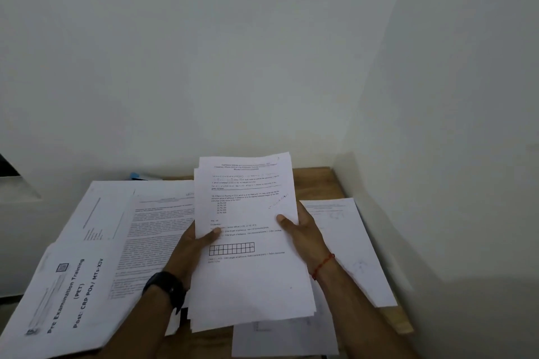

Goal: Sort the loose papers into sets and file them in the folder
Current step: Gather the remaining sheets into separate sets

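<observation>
Paper stack (248, 277) held above desk (316, 182), left hand (191, 243) pinching one edge, right hand (304, 232) pinching the other

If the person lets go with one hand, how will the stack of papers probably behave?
The stack of papers would probably sag: the sheets are thin and loose, gripped only at mid-height by the left hand and the right hand. The sheets may also slide and fan apart, since their bottom edges sit uneven and no clip is visible.
</observation>
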